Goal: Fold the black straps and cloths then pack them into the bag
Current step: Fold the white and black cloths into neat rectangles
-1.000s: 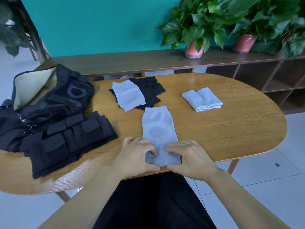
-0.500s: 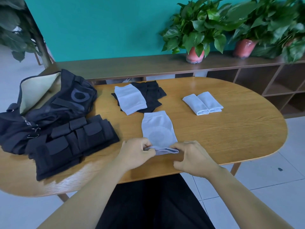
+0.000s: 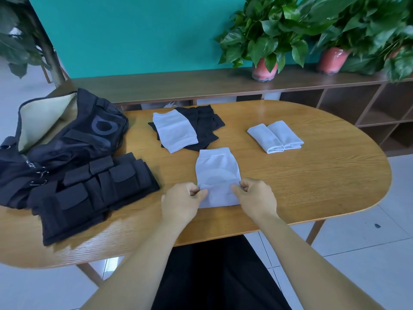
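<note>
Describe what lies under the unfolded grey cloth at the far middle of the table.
The grey cloth lies on a pile of black cloths, whose edges show around it. The part beneath is covered, so its folds cannot be seen.

Left hand [image 3: 182, 203] and right hand [image 3: 256, 198] side by side, fingers [image 3: 238, 188] pinched.

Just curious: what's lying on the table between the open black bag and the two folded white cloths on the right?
In the head view, a pile of black cloths with an unfolded white cloth lying on it.

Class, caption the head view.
Both hands, left hand and right hand, fold a light grey cloth on the wooden table.
</note>
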`<act>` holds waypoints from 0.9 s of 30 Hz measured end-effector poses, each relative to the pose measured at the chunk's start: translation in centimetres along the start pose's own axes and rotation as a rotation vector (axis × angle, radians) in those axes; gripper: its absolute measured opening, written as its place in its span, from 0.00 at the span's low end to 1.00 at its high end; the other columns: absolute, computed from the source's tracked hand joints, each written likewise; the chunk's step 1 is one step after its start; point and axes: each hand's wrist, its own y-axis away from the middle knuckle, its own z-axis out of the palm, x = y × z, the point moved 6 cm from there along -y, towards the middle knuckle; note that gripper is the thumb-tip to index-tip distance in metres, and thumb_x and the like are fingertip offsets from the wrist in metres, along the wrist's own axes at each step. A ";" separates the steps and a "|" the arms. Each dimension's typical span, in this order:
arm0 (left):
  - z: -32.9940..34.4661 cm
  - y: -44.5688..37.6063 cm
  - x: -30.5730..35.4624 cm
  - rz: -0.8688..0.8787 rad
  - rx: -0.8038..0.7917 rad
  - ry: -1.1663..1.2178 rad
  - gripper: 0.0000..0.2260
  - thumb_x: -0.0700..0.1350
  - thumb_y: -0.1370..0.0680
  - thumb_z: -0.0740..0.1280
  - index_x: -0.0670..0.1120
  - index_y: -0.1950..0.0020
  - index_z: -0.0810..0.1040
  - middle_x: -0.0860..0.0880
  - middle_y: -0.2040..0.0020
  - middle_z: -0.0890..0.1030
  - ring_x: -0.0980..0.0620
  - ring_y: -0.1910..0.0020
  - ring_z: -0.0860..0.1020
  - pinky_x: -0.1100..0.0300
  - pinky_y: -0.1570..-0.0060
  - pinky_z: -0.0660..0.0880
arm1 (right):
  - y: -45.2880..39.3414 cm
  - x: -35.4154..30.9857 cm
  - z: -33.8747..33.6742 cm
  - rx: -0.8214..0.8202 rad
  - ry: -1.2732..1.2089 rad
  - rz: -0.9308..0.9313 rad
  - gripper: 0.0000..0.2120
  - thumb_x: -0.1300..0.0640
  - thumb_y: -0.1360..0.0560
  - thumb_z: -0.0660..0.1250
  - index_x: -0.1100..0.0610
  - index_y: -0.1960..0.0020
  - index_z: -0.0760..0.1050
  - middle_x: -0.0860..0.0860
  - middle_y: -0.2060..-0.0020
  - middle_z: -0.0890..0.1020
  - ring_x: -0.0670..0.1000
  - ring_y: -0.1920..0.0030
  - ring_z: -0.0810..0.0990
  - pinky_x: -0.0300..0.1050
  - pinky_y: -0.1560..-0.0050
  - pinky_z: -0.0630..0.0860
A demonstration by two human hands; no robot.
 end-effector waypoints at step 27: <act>-1.3 1.8 1.9 0.187 0.271 -0.240 0.06 0.40 0.20 0.58 0.49 0.52 0.73 0.53 0.57 0.77 0.51 0.56 0.74 0.57 0.45 0.63 | 1.7 0.5 -2.7 0.377 0.201 -0.308 0.04 0.59 0.24 0.63 0.57 0.55 0.76 0.49 0.60 0.77 0.53 0.60 0.76 0.41 0.66 0.66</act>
